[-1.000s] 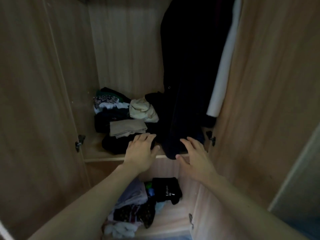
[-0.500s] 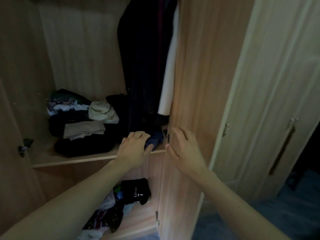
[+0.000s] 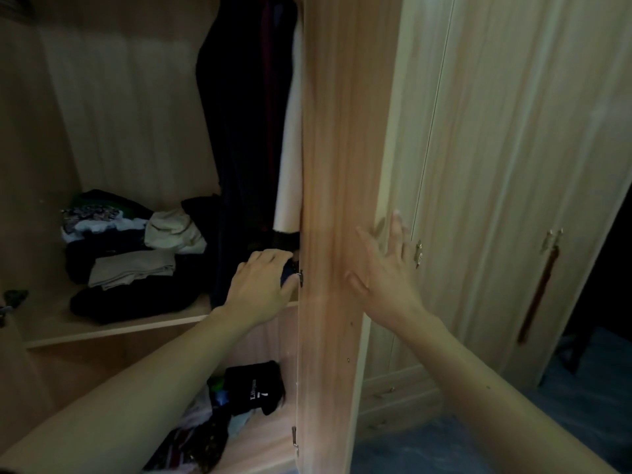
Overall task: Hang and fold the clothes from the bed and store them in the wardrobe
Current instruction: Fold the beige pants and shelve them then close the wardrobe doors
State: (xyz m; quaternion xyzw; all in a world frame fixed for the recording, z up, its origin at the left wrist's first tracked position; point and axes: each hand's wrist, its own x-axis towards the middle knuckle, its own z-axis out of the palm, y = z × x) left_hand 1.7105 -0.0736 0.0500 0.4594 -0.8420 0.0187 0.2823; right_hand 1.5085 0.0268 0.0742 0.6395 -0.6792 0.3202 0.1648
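As the person faces the wardrobe [image 3: 130,114], its open door [image 3: 328,165] juts out edge-on down the middle of the scene. Right of that door, the closed doors [image 3: 513,148] show pale panels and 1 long dark handle [image 3: 537,295], with a blue floor [image 3: 461,446] beneath them.

Left of the door, dark hanging garments [image 3: 239,131] drop from the top, and a white garment [image 3: 290,159] hangs just beside the door. Farther left of the door, the shelf [image 3: 102,331] carries a pile of folded clothes [image 3: 102,248]. Dark pieces lie underneath, beige folded trousers [image 3: 133,268] lie on top, and a cream bundle [image 3: 171,230] sits behind them. Lower down, left of the door's foot, loose clothes lie in a jumble [image 3: 198,439], topped by a black item with white print [image 3: 254,388].

Of the 2 hands, the left hand [image 3: 263,289] reaches to the shelf's end nearest the door, its fingers curled over a dark blue cloth [image 3: 286,272] right by the hinge. The right hand [image 3: 386,271] is on the door's right side, fingers straight and spread, the palm turned toward the wood. I cannot tell whether it presses the door.
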